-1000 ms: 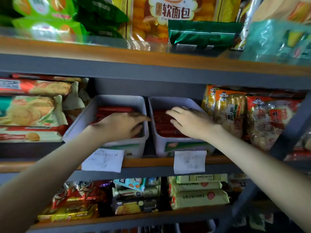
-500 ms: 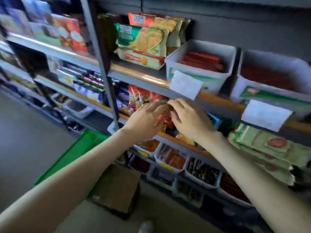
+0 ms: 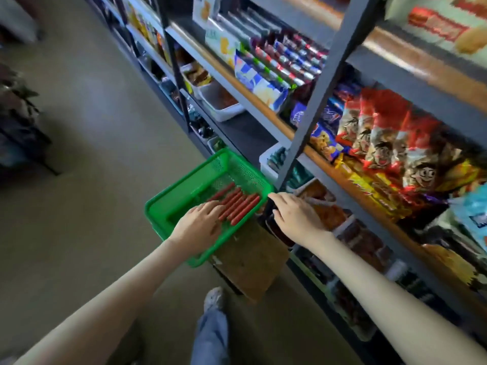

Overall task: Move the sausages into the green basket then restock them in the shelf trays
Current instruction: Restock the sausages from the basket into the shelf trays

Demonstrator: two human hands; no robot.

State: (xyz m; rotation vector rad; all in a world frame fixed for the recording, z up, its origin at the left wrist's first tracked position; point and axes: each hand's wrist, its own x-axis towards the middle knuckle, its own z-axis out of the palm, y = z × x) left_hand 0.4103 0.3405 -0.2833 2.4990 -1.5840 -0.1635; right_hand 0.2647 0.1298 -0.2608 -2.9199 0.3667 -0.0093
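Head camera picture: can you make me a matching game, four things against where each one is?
Things:
1 sausages
2 green basket
3 cardboard box
4 red snack bags

Places:
A on the shelf at right
B under the basket
C inside the basket
D on top of the cardboard box

Pairs: 1-C, 2-D, 3-B, 4-A.
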